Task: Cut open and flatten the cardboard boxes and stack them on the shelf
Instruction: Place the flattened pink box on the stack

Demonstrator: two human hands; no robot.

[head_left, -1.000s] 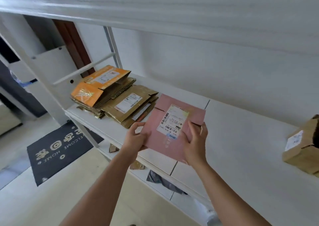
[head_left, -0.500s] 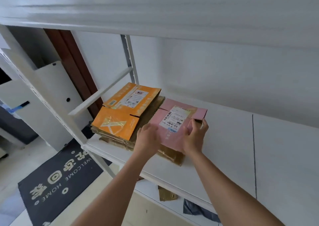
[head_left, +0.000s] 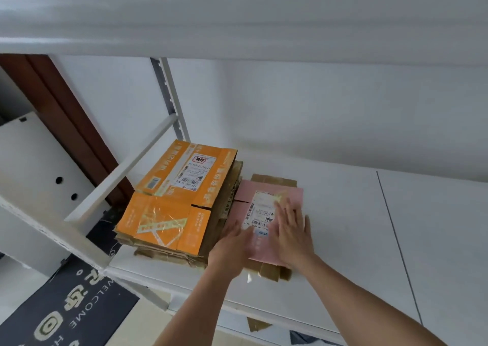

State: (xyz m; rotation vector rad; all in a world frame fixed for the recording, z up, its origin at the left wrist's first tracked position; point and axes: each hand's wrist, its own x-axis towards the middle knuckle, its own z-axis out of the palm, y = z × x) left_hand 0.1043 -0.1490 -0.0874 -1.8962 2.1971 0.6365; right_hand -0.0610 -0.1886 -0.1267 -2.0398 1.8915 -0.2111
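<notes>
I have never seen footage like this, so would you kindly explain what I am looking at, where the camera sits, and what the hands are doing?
There is no machine here: a person wears a camera on the head, looking forward and down at their own two bare hands. The white shelf holds a stack of flattened boxes, an orange box on top. Beside it a flattened pink box with a shipping label lies on brown cardboard. The left hand and right hand lie on the pink box with straight fingers, gripping nothing. A dark doormat lies on the floor below.
</notes>
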